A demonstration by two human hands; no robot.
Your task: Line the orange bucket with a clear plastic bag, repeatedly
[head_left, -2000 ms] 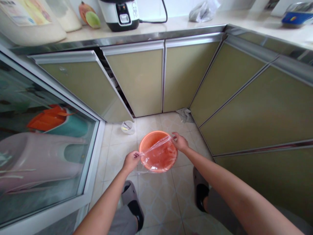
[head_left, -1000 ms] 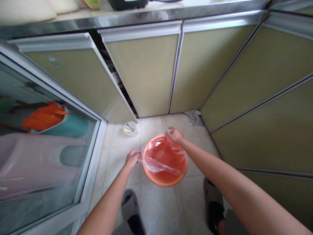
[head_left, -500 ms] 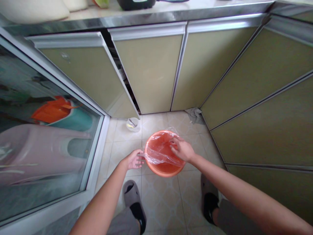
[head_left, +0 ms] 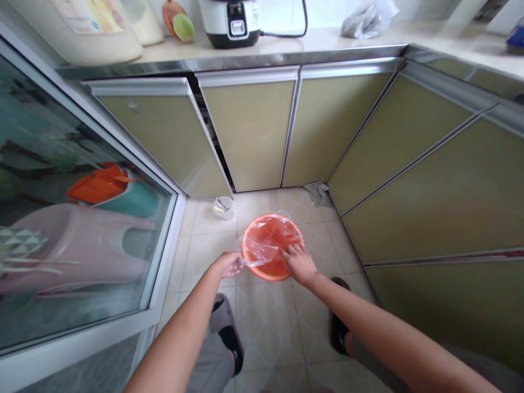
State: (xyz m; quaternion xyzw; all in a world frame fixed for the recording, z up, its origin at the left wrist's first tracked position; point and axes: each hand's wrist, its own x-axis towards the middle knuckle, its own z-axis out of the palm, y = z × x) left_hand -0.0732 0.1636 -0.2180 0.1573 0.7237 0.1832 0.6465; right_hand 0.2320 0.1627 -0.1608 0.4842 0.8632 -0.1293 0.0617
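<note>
On the tiled floor between my feet stands an orange bucket (head_left: 273,274). A clear plastic bag (head_left: 262,252) lies across its mouth and partly over the rim. At the bucket's left side, my left hand (head_left: 230,264) pinches an edge of the bag between its fingers. My right hand (head_left: 299,263) is over the near right part of the rim, fingers curled and closed on the bag; the fingertips are partly hidden.
A small clear tub (head_left: 223,208) sits by the partly open cabinet door (head_left: 159,142). A grey cloth (head_left: 318,194) lies in the corner. Glass door (head_left: 102,218) at left, cabinets (head_left: 426,164) at right. A rice cooker (head_left: 231,24) stands on the counter.
My right hand has moved from above the bucket's inside to its near right rim, fingers now curled. My left hand's fingers have closed on the bag's edge. The head view has tilted up.
</note>
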